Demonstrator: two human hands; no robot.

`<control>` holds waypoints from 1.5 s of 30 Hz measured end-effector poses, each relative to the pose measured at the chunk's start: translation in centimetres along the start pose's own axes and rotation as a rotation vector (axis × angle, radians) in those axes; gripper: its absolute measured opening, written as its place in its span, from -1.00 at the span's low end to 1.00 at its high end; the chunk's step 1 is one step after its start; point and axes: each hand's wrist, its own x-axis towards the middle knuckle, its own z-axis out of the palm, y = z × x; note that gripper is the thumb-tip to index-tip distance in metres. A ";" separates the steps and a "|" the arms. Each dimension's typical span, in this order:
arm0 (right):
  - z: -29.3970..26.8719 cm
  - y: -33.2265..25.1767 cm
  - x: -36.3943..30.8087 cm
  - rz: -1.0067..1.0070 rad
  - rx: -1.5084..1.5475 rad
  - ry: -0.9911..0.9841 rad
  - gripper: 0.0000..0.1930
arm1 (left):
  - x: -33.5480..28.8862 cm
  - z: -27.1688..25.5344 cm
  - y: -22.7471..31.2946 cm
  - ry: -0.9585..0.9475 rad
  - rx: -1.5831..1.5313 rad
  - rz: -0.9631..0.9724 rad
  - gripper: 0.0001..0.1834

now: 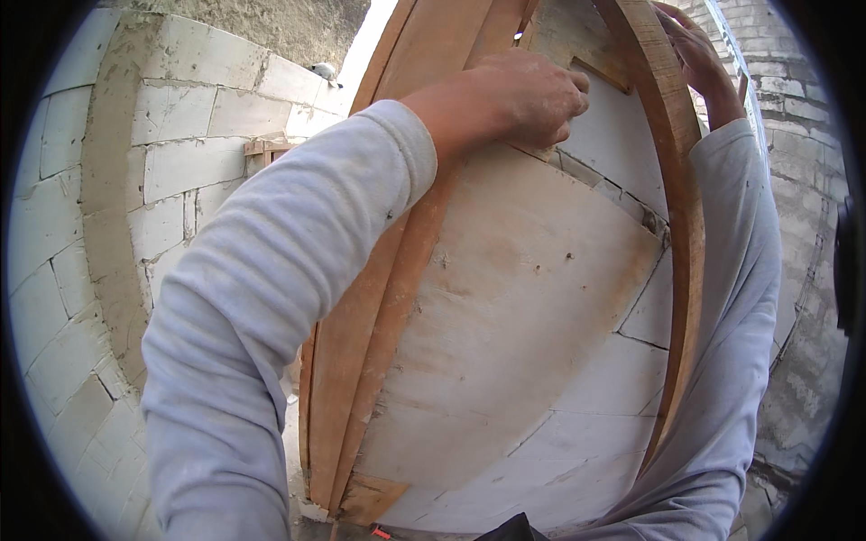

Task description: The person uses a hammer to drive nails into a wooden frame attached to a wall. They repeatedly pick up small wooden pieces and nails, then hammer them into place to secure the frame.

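My left hand [534,97] is curled into a fist in front of the blocks, beside the upper part of a wide brown wooden frame post [397,243]. Whatever its fingers may hold is hidden. On the right, my right hand [695,56] reaches up along the outer side of a long wooden board [672,135], its fingers bent around the board's edge near the top. The fisheye view makes this board look bowed. Just right of my left fist shows a short wooden strip [603,76]. Both forearms wear grey sleeves.
Between post and board is a white block wall [622,379] with a smooth brownish patch [514,279]. Another block wall [207,108] stands at left, a rougher one [798,180] at right. A wood scrap [372,498] and a small red object [381,532] lie near the post's foot.
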 end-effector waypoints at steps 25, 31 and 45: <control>1.9 5.1 2.2 0.651 0.764 -0.240 -0.46 | -2.1 -0.4 -1.3 -0.023 -0.159 -0.049 -0.66; 0.0 2.3 3.2 0.741 0.555 -0.355 -0.46 | -1.7 0.8 -0.7 0.007 -0.192 -0.047 -0.53; -0.3 0.0 4.3 0.794 0.438 -0.440 -0.47 | -2.0 1.2 -1.0 0.069 -0.235 0.016 -0.56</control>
